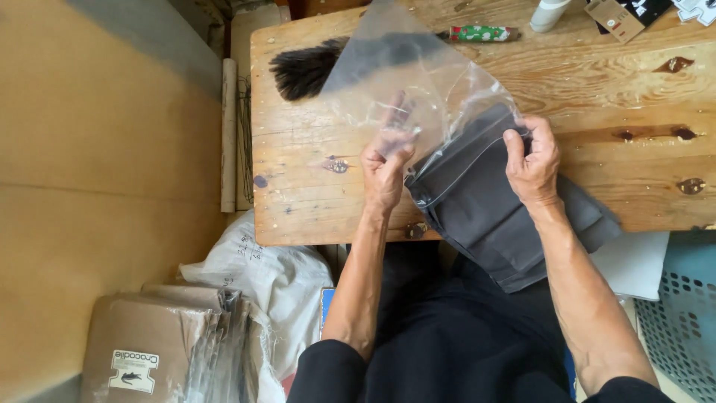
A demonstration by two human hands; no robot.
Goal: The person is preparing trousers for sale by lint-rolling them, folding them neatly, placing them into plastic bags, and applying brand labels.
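At the wooden table's [298, 216] front edge, the left hand [385, 160] pinches the clear plastic bag's [406, 75] mouth while the right hand [531, 160] grips the folded dark grey garment [477, 205] half inside; tugging unevenly might tear the thin film.

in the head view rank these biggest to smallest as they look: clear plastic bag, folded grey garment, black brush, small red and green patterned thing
1. clear plastic bag and folded grey garment: look alike, unranked
2. black brush
3. small red and green patterned thing

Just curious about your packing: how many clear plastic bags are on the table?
1: the clear plastic bag lies mid-table, its mouth held by the left hand, over the folded grey garment. Others may lie hidden.
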